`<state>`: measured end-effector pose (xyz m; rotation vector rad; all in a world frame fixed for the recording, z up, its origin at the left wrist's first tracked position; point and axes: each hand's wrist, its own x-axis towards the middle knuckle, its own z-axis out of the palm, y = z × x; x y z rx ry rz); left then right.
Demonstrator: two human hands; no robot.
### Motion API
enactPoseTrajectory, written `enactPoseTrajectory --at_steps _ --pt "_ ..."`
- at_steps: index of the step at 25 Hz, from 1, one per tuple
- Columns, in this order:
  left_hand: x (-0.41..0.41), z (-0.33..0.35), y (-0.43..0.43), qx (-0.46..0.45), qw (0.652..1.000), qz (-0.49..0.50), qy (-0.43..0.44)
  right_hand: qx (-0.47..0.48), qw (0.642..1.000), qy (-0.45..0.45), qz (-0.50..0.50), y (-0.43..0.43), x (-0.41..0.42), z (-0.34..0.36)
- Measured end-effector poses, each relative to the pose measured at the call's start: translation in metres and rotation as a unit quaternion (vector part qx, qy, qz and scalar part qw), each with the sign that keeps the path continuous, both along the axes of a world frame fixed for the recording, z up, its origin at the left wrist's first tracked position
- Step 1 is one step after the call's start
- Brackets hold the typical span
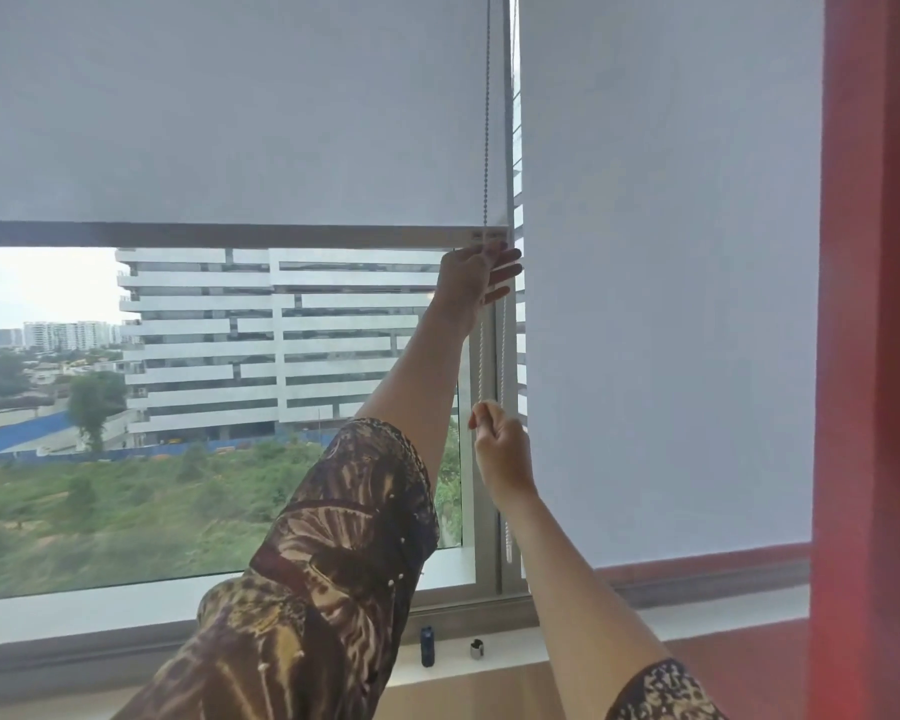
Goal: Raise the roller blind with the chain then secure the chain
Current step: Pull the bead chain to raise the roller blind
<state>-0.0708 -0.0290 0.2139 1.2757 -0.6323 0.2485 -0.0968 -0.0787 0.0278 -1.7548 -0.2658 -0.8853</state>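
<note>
The chain (486,122) runs straight up and down along the right edge of the roller blind (230,122), and both your hands sit on that one vertical line. Your left hand (476,275) is the upper one, just under the blind's bottom rail (230,234), pinching the chain between thumb and forefinger with the other fingers stretched out to the right; your right hand (501,441) is directly below it, fingers curled, pinching a strand at the top of the fist.

The blind is only part way up (open glass shows below the rail), so I judge the pull must go straight down along the chain's long axis; which strand lifts it I cannot tell.

Mind the window frame (507,485) just behind the strands and the second blind (671,304) hanging close on the right. On the sill (100,615) stand a dark blue cylinder (427,645) and a small metal piece (476,649); no chain hook shows.
</note>
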Motion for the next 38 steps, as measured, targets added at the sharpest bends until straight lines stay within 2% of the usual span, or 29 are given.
enactPoseTrajectory --at_steps 8,18,25,30,35,38 --pt "0.01 -0.003 0.014 -0.008 1.0 0.019 0.011 -0.045 0.996 0.078 0.021 0.006 0.007 -0.057" --pt "0.007 -0.01 0.005 -0.058 0.998 0.019 0.027 -0.073 0.99 0.12 0.023 0.003 -0.003 -0.072" --pt "0.004 -0.019 0.006 -0.039 0.998 0.004 0.047 -0.099 0.981 0.168 -0.002 -0.007 -0.006 -0.106" --pt "-0.001 -0.021 0.007 -0.034 0.999 0.027 0.031 -0.132 0.969 0.209 -0.014 -0.006 -0.009 -0.131" --pt "-0.01 -0.027 0.014 -0.012 0.994 0.1 -0.032 -0.153 0.96 0.234 0.013 -0.011 -0.008 -0.115" --pt "-0.015 -0.029 0.021 -0.005 0.989 0.133 -0.061 -0.12 0.953 0.273 0.058 -0.014 -0.013 -0.093"
